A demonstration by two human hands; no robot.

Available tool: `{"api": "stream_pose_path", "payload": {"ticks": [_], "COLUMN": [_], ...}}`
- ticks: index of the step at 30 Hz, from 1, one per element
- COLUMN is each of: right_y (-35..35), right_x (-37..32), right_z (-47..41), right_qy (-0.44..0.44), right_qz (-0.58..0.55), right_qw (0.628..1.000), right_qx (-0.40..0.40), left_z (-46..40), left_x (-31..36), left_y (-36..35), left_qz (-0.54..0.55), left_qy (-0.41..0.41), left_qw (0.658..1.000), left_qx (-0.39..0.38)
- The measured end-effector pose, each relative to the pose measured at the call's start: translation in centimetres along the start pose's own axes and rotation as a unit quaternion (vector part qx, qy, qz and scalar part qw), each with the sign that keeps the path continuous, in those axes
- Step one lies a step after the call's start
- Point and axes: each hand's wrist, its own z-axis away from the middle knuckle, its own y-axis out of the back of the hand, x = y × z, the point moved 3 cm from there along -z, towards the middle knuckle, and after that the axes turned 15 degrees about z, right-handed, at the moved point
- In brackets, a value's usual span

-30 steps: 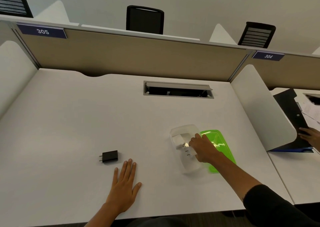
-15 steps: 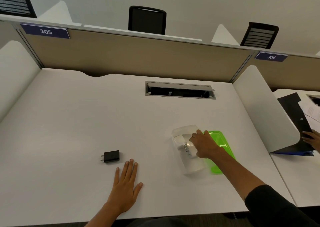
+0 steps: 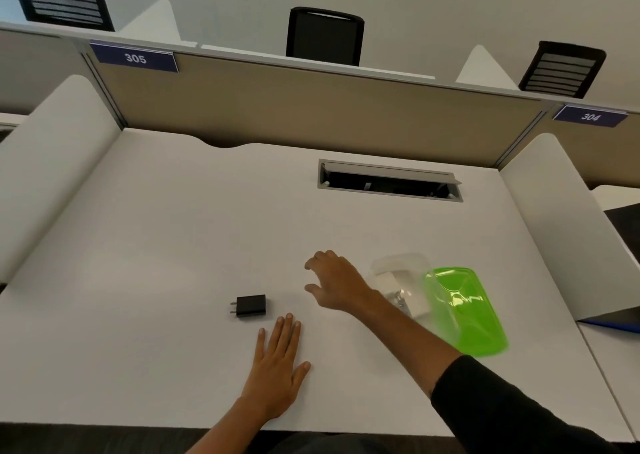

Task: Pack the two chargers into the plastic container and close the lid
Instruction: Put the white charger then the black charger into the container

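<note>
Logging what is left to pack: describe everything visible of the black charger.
The black charger is a small matte block, plastic by its look, lying flat on the white desk. Two metal prongs point left. It is outside the container; nothing touches it. The left hand rests flat just right of and nearer than it.

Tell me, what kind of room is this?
Probably a shared office or study hall: a white desk fenced by tan divider panels, numbered blue seat signs "305" and "304", and black mesh chairs beyond.

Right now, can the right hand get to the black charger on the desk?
Probably yes: the right hand is open, with bare desk between it and the black charger; the left hand lies nearer the person.
</note>
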Motion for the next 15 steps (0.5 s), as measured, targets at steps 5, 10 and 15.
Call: {"api": "stream_pose_path", "payload": {"ticks": [5, 10, 15], "right_y": [-2.7, -4.6, -5.7], "right_x": [-6.6, -10.2, -12.2], "right_z": [-2.4, -3.4, -3.1], "right_qy": [0.049, 0.068, 0.066], "right_qz": [-0.012, 0.0, 0.045], "right_qw": [0.998, 0.996, 0.996], "right_qx": [-0.048, -0.063, -0.042], "left_z": [0.0, 0.0, 0.3], "left_x": [0.1, 0.2, 0.5], "left_y": [0.1, 0.4, 0.8], "left_qz": [-0.011, -0.016, -0.014], "left_qy": [0.0, -0.003, -0.011], "left_qw": [1.0, 1.0, 1.0], "left_qx": [-0.01, -0.017, -0.018]}}
